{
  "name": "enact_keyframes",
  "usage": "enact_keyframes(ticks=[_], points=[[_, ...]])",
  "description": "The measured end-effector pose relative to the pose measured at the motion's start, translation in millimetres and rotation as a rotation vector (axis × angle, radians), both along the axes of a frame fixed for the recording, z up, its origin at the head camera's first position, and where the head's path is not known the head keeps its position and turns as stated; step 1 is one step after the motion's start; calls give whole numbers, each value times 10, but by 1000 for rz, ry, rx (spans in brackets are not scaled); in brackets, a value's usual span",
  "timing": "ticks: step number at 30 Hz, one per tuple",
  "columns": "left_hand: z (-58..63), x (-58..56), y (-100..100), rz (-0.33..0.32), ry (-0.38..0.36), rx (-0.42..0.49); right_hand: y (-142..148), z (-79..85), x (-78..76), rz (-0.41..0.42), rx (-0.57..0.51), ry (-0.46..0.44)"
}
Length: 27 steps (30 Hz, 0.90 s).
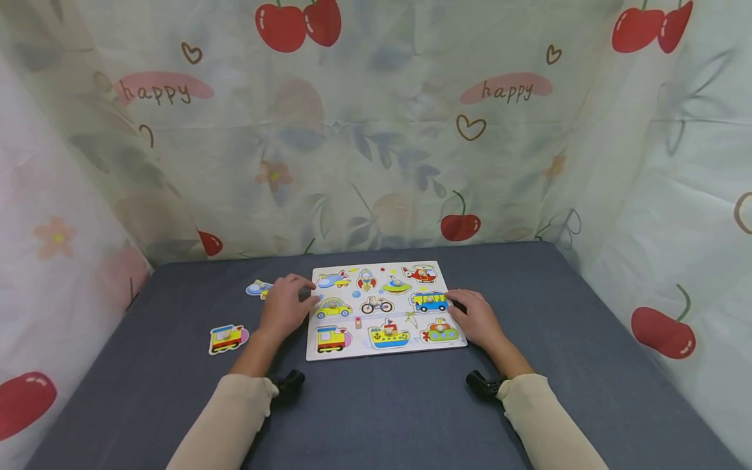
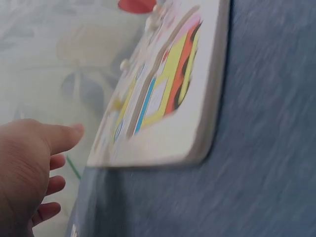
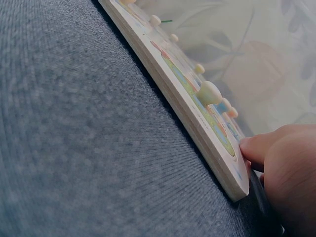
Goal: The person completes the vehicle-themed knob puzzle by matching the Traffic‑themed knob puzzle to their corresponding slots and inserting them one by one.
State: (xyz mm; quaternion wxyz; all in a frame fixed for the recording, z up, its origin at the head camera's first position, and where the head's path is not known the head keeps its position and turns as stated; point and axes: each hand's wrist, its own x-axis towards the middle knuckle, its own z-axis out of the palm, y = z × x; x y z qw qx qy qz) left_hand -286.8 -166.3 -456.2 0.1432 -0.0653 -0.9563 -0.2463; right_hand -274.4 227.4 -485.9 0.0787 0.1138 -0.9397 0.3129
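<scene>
A wooden knob puzzle board with vehicle pictures lies flat on the dark table. My left hand is at its left edge, thumb extended and the other fingers loosely bent; in the left wrist view this hand grips nothing. At the board's right edge, beside the blue bus piece, is my right hand. Its thumb touches the board's edge in the right wrist view; the other fingers are mostly hidden. The train recess shows a printed train without a knob.
A loose train piece lies on the table left of my left forearm. Farther back lies an airplane piece, partly covered by my left hand. Patterned curtains enclose the table at the back and sides.
</scene>
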Motion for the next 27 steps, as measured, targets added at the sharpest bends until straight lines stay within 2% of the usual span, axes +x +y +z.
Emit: enact_keyframes(ticks=[14,22,27], points=[[-72,-141,-464,29,11,-108,2,-3,1,-4,-7,-1],[-47,-181,-598,55,-43,-170,-3,3,9,-4,-7,-9],[-41,-194,-675,64,-81,-172,-10,0,2,-12,2,-14]])
